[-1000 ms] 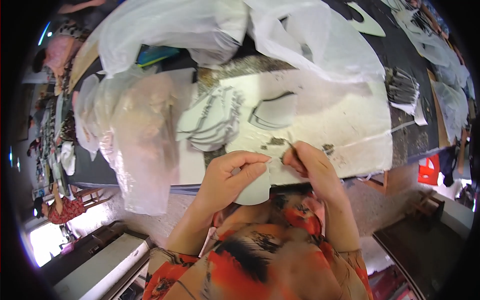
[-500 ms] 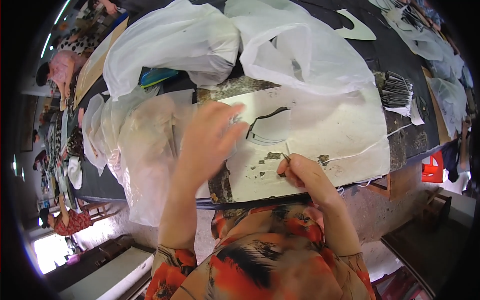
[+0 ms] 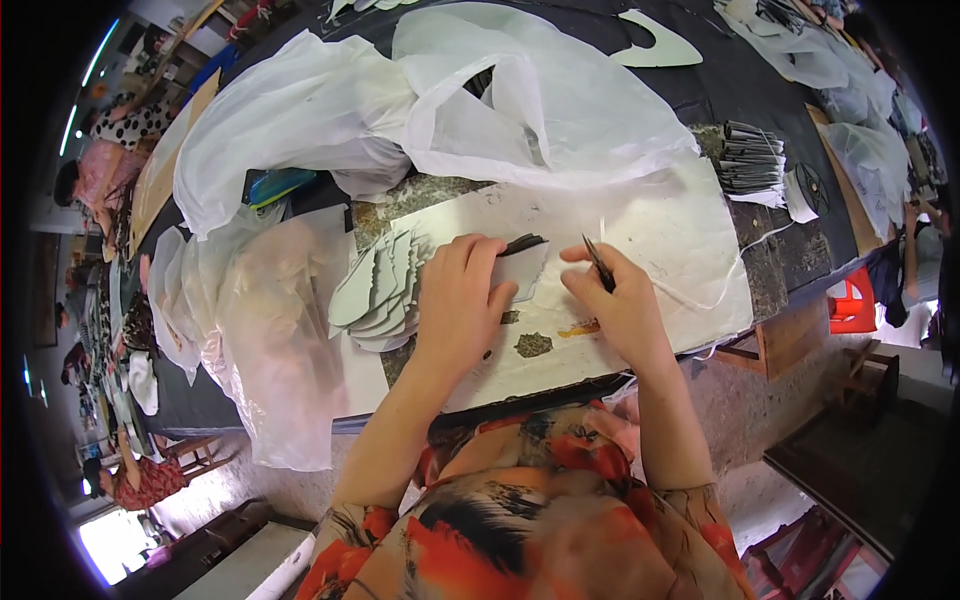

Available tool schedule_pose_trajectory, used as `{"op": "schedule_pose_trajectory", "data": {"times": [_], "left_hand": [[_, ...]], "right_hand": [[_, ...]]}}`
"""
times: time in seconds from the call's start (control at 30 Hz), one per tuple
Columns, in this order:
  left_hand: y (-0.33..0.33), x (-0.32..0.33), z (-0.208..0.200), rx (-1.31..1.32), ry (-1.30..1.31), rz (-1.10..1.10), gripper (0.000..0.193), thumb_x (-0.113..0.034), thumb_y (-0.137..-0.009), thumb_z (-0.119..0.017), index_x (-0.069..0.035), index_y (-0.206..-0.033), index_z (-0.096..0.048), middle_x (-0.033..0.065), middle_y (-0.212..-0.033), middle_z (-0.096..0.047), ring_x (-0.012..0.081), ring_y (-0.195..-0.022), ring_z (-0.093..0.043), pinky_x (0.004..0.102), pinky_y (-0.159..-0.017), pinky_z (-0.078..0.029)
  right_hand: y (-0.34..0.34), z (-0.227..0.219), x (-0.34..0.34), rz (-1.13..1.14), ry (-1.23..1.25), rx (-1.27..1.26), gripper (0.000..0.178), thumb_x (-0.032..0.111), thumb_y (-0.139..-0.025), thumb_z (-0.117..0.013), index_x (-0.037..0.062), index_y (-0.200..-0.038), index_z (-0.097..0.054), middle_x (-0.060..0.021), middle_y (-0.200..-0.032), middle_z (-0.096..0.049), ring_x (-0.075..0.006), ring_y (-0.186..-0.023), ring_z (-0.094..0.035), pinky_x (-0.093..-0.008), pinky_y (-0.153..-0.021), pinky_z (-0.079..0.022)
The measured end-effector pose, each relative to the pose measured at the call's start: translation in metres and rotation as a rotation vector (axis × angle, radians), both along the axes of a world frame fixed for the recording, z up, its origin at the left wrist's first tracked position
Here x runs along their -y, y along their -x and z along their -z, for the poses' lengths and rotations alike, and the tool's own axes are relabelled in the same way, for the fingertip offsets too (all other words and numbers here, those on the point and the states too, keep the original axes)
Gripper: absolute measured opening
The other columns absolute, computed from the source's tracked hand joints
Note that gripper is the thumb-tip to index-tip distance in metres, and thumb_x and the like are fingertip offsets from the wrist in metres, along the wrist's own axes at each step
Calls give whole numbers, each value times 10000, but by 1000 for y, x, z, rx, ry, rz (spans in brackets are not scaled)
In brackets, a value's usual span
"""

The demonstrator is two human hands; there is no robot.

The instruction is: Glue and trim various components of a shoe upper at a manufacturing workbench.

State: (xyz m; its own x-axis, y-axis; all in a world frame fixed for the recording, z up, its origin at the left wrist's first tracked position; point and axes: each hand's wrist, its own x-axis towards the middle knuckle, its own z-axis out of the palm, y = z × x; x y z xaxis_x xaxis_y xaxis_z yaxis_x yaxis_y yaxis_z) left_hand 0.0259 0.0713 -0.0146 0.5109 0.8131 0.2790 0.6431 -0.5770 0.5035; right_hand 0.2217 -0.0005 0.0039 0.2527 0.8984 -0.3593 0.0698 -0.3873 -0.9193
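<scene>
A pale grey flat piece with a dark strip along its upper edge lies on the white work sheet. My left hand rests over its left part, fingers stretched and thumb apart, hiding much of it. To the right, my right hand is closed on a thin, dark pointed tool, its tip up and away from me. The tool's exact kind is unclear. Beside my left hand sits a fanned stack of pale grey cut pieces.
Large white plastic bags cover the far side, and another clear bag hangs over the near left edge. A bundle of dark-edged pieces lies at right. A red stool stands beyond; people work at left.
My left hand has come down onto the grey piece from a blurred motion beside it. My right hand has risen with the pointed tool. The view has shifted, and the stack now shows.
</scene>
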Motion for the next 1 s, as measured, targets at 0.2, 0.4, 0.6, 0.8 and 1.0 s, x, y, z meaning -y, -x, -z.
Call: {"op": "schedule_pose_trajectory", "data": {"times": [0.2,0.4,0.6,0.8,1.0], "left_hand": [[4,11,1,69,123,-12,315,-98,-781,-786,-45,-1029,-599,111,-1028,-637,335,-961,-601,411,-847,-483],[16,5,-14,124,487,-1,226,-107,-835,-774,-37,-975,-612,72,-852,-637,207,-796,-629,322,-756,-488],[50,20,-35,177,939,63,335,-227,-864,-784,-35,-1107,-656,116,-947,-704,172,-823,-644,320,-786,-505],[52,30,-35,200,633,115,406,-147,-927,-745,-49,-1310,-651,68,-1161,-613,107,-1041,-553,277,-926,-453],[51,36,-17,598,1356,71,192,-179,-978,-723,-22,-1086,-699,-24,-974,-651,44,-878,-565,218,-797,-468]], "right_hand": [[0,3,-7,-60,-50,51,328,186,-918,-686,3,-1190,-665,47,-677,-405,-65,-661,-406,-263,-618,-384],[5,2,-5,-116,-36,-19,309,188,-949,-653,6,-1199,-668,5,-777,-570,-76,-704,-484,-249,-673,-433],[-3,-17,9,-538,-169,18,229,170,-994,-612,23,-1156,-679,-73,-941,-709,-121,-804,-616,-302,-752,-507],[10,-18,27,-834,-298,100,121,114,-947,-662,71,-1050,-708,-79,-925,-709,-255,-844,-689,-337,-754,-529],[23,-7,34,-853,-336,142,112,136,-946,-680,88,-1044,-706,-79,-932,-710,-277,-846,-692,-351,-761,-541]]}}
